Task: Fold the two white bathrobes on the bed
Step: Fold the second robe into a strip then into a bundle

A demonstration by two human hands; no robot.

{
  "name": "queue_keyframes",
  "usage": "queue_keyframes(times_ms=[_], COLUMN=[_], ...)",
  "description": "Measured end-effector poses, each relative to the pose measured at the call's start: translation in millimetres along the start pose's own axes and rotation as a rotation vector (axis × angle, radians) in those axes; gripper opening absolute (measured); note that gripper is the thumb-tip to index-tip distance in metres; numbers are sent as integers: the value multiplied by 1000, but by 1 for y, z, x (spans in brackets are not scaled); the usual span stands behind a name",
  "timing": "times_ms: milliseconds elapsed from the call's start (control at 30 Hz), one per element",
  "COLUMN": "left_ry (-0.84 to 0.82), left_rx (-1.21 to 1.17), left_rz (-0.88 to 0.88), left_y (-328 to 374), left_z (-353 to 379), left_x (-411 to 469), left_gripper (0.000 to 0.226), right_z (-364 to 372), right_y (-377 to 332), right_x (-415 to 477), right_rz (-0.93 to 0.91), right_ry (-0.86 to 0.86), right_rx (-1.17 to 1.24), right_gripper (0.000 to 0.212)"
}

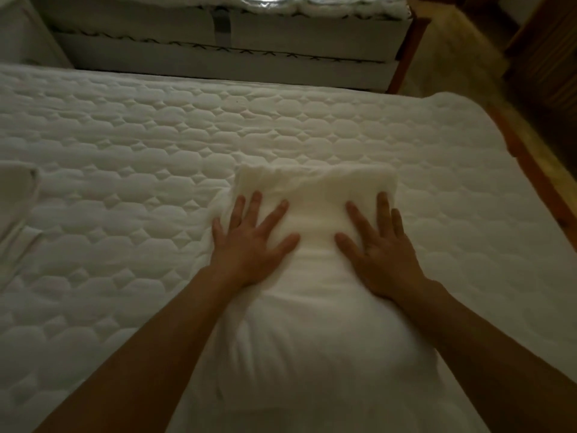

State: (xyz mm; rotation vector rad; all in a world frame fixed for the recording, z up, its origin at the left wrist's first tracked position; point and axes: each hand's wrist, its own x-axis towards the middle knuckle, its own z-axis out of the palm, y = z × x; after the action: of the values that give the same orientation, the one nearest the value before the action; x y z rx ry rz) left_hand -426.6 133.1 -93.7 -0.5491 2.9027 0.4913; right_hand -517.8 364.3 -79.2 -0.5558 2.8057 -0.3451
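Robe lies folded into a thick block near the middle of the bed, toward the person's side. Left hand and right hand rest palm-down on its near half, one each side. Fingers are straight and spread, gripping nothing, thumbs pointing inward. Likely reason: pressing the stack flat so the last fold sets and air goes out; the two-sided placement keeps the block square.

Toward the person from the robe, a smooth white bulge runs between the forearms. Can't tell if it is more robe, a pillow or the person's clothing, since it is blurred with no seams visible. Robe's folded layers and underside are hidden, and its belt isn't visible.

Far left of the robe, well apart, a second robe is cut off by the frame edge, so its fold state is unclear. Beyond the robe, another mattress is partly out of shot. Right of the robe, a wooden bed rail borders dim floor. Low light, soft focus overall.
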Motion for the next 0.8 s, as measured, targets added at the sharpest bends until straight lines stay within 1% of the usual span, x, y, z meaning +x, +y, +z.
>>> queue_keyframes(times_ms=[67, 100, 133, 167, 233, 267, 367, 467, 533, 600, 633, 667, 700, 733, 767, 800], left_ry=[78, 132, 141, 100, -3, -12, -9, 7, 6, 3, 8, 6, -1, -18, -46, -75], left_rx=[108, 135, 135, 113, 49, 37, 8, -58, -187, -338, -358, -394, -481, -619, -772, -908], left_rz=[57, 95, 106, 84, -32, -75, -62, -47, -132, -278, -355, -420, -486, -527, -554, -560], left_y=[8, 11, 11, 7, -8, -16, -18, -24, -37, -47, -48, -49, -49, -49, -49, -48], left_z=[-13, -17, -19, -18, -9, -3, -6, -15, -12, -11, -12, -15, -18, -22, -25, -30], left_x=[9, 17, 27, 37, 48, 50, 50, 28, 1, -23, -30, -33, -34, -33, -33, -34], left_gripper=[75, 75, 73, 72, 71, 72, 74, 80, 87, 105, 118, 131, 139, 137, 126, 113], right_z=[-10, -15, -18, -17, -6, 0, -2, -13, -12, -6, -3, -2, -1, -2, -6, -15], right_y=[-13, -20, -25, -27, -21, -17, -19, -43, -50, -38, -28, -21, -15, -10, -5, -1], right_x=[8, 15, 23, 29, 35, 36, 33, -1, -52, -101, -114, -118, -112, -101, -88, -76], right_rz=[-43, -70, -85, -74, -28, -19, 28, 69, -5, -86, -89, -72, -21, 103, 283, 461], right_ry=[131, 189, 213, 193, 106, 87, 52, 38, 18, -62, -92, -89, -34, 44, 112, 115], right_rx=[-143, -163, -164, -155, -93, -55, -30, -65, -153, -192, -144, -34, 117, 276, 451, 641], right_gripper=[72, 74, 75, 76, 77, 78, 81, 87, 86, 82, 83, 88, 97, 107, 118, 127])
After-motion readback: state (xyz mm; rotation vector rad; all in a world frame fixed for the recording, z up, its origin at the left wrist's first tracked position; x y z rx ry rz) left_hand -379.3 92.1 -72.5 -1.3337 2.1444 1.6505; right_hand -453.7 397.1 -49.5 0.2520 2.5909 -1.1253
